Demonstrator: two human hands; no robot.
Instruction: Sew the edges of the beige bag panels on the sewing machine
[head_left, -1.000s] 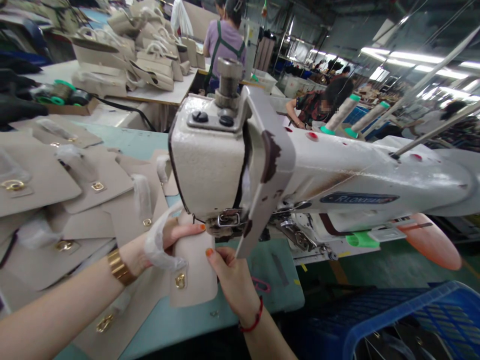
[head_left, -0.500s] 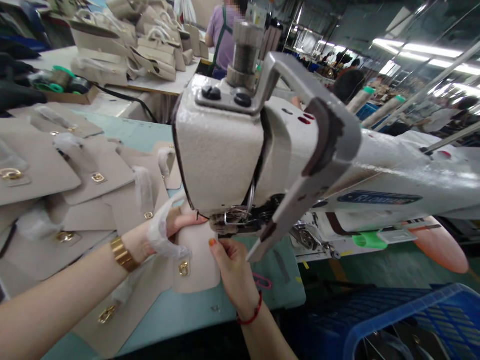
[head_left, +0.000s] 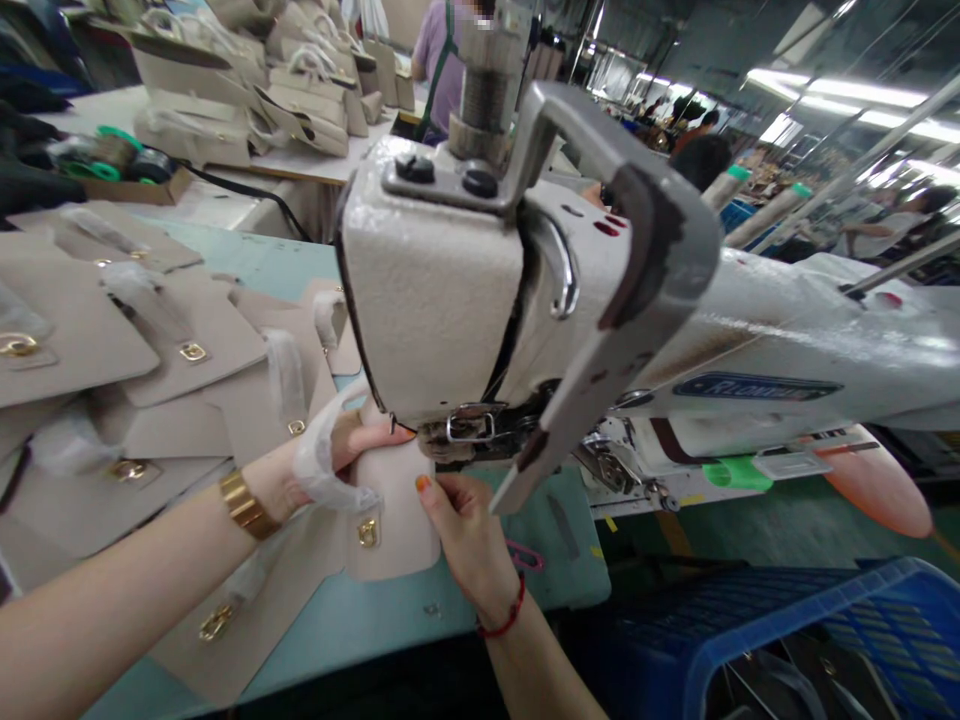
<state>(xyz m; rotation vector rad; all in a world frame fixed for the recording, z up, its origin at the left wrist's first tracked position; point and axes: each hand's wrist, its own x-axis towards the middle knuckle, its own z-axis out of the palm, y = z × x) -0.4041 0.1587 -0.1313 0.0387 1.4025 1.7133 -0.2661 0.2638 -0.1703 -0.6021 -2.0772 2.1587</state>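
Observation:
A beige bag panel (head_left: 394,510) with a gold clasp (head_left: 367,532) lies under the head of a sewing machine (head_left: 435,300). My left hand (head_left: 352,440) rests on its far left part, one finger stretched flat towards the machine's needle area; the other fingers are partly hidden. A film-wrapped bag handle (head_left: 319,455) loops over this hand near the wrist. On the panel's right edge, my right hand (head_left: 469,540) pinches it, thumb on top and the other fingers curled at the side. The stitching point itself is hidden behind the machine head.
Several beige panels (head_left: 67,320) with gold clasps overlap on the green table (head_left: 300,640) to the left. A pink thread snipper (head_left: 525,555) lies right of my right hand. A blue basket (head_left: 675,640) stands at lower right. Behind are finished bags (head_left: 307,105) and a person (head_left: 435,60).
The metal take-up lever now shows high in its slot on the machine head, where it was not visible before. My hands and the panel stay nearly in place.

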